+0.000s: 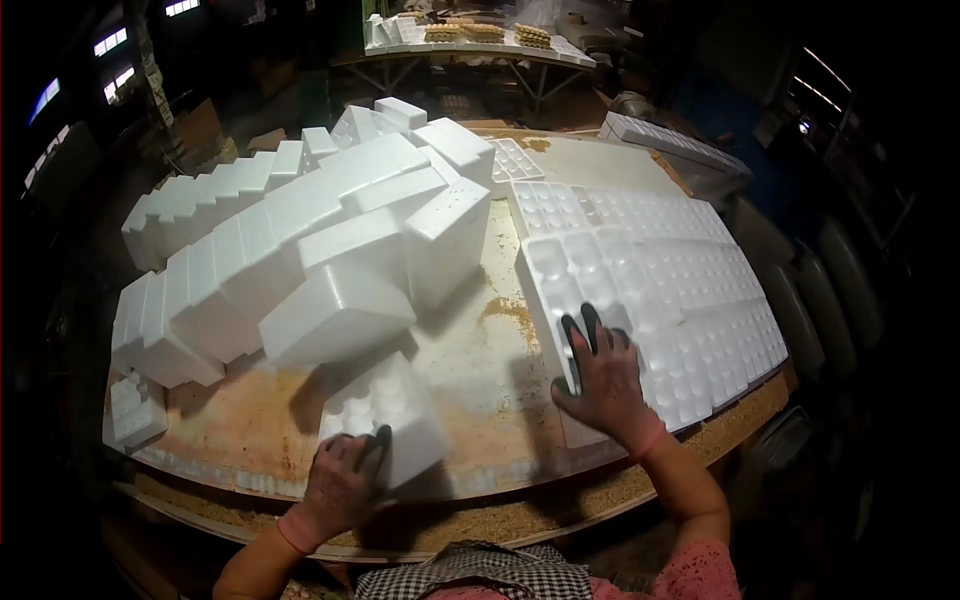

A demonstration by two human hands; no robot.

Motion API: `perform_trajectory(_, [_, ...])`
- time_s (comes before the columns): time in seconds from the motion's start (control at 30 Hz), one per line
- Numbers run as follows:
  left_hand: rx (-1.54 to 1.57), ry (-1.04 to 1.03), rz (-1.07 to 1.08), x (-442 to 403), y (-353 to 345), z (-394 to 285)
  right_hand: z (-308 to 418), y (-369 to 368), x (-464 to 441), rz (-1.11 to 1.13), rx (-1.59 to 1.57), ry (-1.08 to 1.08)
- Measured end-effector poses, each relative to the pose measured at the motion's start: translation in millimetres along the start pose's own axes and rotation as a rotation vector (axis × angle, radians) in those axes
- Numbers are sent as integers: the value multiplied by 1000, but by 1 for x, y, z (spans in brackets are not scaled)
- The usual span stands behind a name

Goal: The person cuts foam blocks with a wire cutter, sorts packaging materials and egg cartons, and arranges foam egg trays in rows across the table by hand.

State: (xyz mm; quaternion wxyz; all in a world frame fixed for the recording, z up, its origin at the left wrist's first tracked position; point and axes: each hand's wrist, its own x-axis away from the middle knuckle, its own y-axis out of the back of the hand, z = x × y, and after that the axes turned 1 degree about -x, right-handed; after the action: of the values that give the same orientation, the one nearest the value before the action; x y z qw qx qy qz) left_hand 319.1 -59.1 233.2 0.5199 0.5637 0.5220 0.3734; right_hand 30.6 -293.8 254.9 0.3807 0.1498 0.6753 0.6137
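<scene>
My left hand (345,480), in a pink glove with dark fingertips, grips the near edge of a white foam box (412,425). The box is tilted above the table's near side, with round hollows on the face turned toward the hand. My right hand (608,385), gloved the same way, lies with fingers spread on the left end of the white foam trays with rounded hollows (660,290). These trays stand side by side in rows on the right of the table. Part of the tray surface is hidden under the right hand.
Rows of white foam boxes (245,250) lean together on the left, with one tilted box (340,310) in front. A small foam piece (138,408) sits at the left corner. The worn table (240,420) has a wooden rim. Behind stands another table with egg trays (483,33).
</scene>
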Motion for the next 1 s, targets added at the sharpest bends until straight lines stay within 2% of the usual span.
perform_trajectory(0.03, [27, -32, 41, 0, -4, -24, -20, -22, -34, 11, 101, -57])
perform_trajectory(0.1, [-13, -237, -19, 5, -49, -54, -44, -63, -110, 279, 293, -221])
perform_trajectory(0.17, [31, -283, 43, -2, -81, -84, -54, -105, -172, 423, 425, -255])
perform_trajectory(0.23, [80, -255, 109, -8, -120, -96, -64, -171, -213, 422, 473, -189])
perform_trajectory(0.27, [230, -66, 249, -32, -85, -115, -53, -187, -223, 418, 361, -183])
perform_trajectory(0.3, [196, -80, -39, -22, -131, -112, -35, -199, -230, 413, 248, -178])
perform_trajectory(0.37, [168, 11, -2, -30, -134, -113, -4, -193, -227, 381, -86, -165])
perform_trajectory(0.47, [289, 63, -34, -37, -137, -111, -5, -220, -227, 306, -2, -105])
perform_trajectory(0.57, [317, 102, -68, -34, -179, -110, -8, -238, -244, 308, -98, -89])
perform_trajectory(0.67, [325, 88, -192, -48, -188, -121, -3, -262, -272, 216, -122, -101])
perform_trajectory(0.7, [371, 275, -295, -28, -256, -125, -4, -269, -284, 210, -134, -95])
perform_trajectory(0.77, [121, 49, -124, -46, -209, -116, -7, -277, -313, 389, -98, -164])
perform_trajectory(0.87, [61, -8, -132, -69, -198, -101, -20, -269, -339, 389, -45, -182])
perform_trajectory(0.9, [89, 81, -263, -84, -194, -107, -25, -270, -344, 406, -21, -215])
perform_trajectory(0.97, [146, 125, -57, -103, -179, -95, -37, -274, -351, 248, -58, -190])
perform_trajectory(1.0, [61, 76, -78, -118, -172, -85, -48, -270, -349, 145, -85, -128])
